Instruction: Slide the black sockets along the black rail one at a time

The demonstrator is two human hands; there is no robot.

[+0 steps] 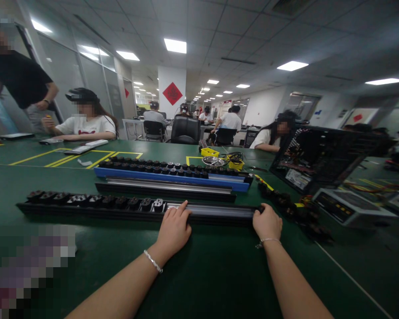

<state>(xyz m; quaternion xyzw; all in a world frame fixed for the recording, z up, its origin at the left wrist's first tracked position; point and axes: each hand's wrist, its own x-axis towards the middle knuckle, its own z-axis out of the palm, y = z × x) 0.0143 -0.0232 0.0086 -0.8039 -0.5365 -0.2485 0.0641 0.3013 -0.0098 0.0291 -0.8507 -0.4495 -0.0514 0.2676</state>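
Pinches a small black piece [260, 208] with the right hand [267, 222] and rests the left hand [174, 228], loosely spread, on the mid-frame black rail [219, 218], seemingly over half filled, bare toward the right.

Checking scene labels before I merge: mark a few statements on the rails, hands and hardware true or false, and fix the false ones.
1. The left hand is on the nearest black rail. True.
2. The right hand is at that rail's left end. False: it is at the right end.
3. Round black parts fill the whole nearest rail. False: they stop near the left hand; a bare metal strip shows to their right.
4. The open computer case is farther off than the grey metal box. True.
5. The blue rail is the closest rail. False: it lies beyond both black rails.
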